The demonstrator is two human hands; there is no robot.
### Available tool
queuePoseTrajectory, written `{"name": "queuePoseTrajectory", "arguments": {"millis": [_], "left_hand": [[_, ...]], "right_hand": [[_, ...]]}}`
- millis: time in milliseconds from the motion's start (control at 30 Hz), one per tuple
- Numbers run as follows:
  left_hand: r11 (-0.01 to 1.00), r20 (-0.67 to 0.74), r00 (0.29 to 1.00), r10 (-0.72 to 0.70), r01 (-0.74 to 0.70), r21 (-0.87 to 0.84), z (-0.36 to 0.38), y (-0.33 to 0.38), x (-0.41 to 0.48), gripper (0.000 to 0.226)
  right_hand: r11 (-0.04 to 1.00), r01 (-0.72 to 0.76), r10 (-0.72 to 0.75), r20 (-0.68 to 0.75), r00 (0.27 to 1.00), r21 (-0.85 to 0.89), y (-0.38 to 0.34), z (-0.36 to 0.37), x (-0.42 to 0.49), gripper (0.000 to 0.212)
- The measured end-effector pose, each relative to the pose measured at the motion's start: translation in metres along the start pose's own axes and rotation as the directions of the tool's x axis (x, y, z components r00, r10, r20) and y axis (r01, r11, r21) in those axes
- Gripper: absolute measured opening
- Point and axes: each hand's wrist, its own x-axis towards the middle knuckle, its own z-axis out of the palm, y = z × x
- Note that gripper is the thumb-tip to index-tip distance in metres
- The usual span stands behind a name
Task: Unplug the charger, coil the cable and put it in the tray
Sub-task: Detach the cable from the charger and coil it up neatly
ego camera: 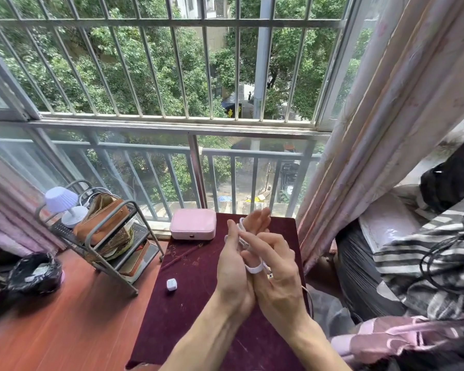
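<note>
A white cable is looped around my left hand, which is held upright with its fingers pointing away over the dark red table. My right hand pinches the cable beside the left palm, and a loop shows between the two hands. A small white charger cube lies on the table to the left of my hands, apart from the cable. A pink box sits at the table's far edge.
A metal rack with a brown bag and a small white lamp stands on the left floor. A black bin bag is further left. Curtains and striped bedding crowd the right side. Window bars lie ahead.
</note>
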Motion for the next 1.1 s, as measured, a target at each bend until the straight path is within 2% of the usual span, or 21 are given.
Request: {"name": "queuePoseTrajectory", "arguments": {"millis": [133,233,333,400,467,533,567,600,633,700,767,933,1000,1100], "left_hand": [[0.998,0.035,0.998,-0.055,0.054,0.029,-0.001,0.005,-0.002,0.063],[0.988,0.109,0.982,-0.151,0.149,0.025,-0.004,0.010,-0.008,0.067],[0.974,0.207,0.952,-0.225,0.215,0.072,-0.013,0.017,-0.017,0.054],[0.953,0.183,0.965,-0.188,0.133,0.273,-0.022,0.026,-0.024,0.051],[0.828,0.099,0.994,0.037,-0.086,0.554,-0.028,0.034,-0.025,0.046],[0.581,0.093,0.943,0.320,-0.273,0.767,-0.026,0.034,-0.017,0.052],[0.465,0.136,0.915,0.379,-0.316,0.827,-0.023,0.030,-0.011,0.054],[0.380,0.185,0.908,0.377,-0.333,0.863,-0.019,0.025,-0.005,0.055],[0.345,0.227,0.912,0.342,-0.347,0.872,-0.017,0.019,0.001,0.055],[0.345,0.275,0.906,0.321,-0.383,0.857,-0.018,0.009,0.007,0.056],[0.361,0.288,0.881,0.375,-0.425,0.830,-0.022,0.004,0.009,0.054],[0.605,0.259,0.890,0.375,-0.447,0.659,-0.016,-0.004,0.007,0.059],[0.665,0.253,0.901,0.352,-0.431,0.610,-0.012,-0.004,0.006,0.060],[0.692,0.263,0.921,0.286,-0.389,0.608,-0.012,-0.006,0.005,0.062]], "right_hand": [[0.969,0.150,-0.132,0.102,0.986,-0.195,0.002,-0.010,0.010,0.044],[0.969,0.179,-0.158,0.129,0.979,-0.169,0.007,-0.016,0.013,0.046],[0.980,0.113,-0.099,0.093,0.991,-0.162,0.017,-0.028,0.014,0.044],[0.983,0.022,-0.009,0.073,0.997,-0.182,0.027,-0.040,0.018,0.047],[0.980,-0.054,0.077,0.114,0.991,-0.189,0.033,-0.050,0.023,0.053],[0.986,-0.094,0.120,0.190,0.974,-0.141,0.032,-0.053,0.025,0.055],[0.989,-0.111,0.130,0.231,0.964,-0.095,0.029,-0.053,0.026,0.054],[0.992,-0.120,0.129,0.260,0.957,-0.049,0.025,-0.051,0.027,0.052],[0.992,-0.122,0.121,0.274,0.954,-0.013,0.021,-0.050,0.027,0.050],[0.991,-0.128,0.115,0.274,0.955,0.030,0.013,-0.050,0.027,0.048],[0.990,-0.134,0.117,0.273,0.955,0.045,0.008,-0.053,0.026,0.052],[0.986,-0.136,0.104,0.287,0.952,0.096,-0.001,-0.062,0.029,0.055],[0.990,-0.112,0.082,0.300,0.950,0.083,-0.004,-0.067,0.032,0.051],[0.993,-0.100,0.071,0.343,0.936,0.067,-0.005,-0.074,0.036,0.055]]}}
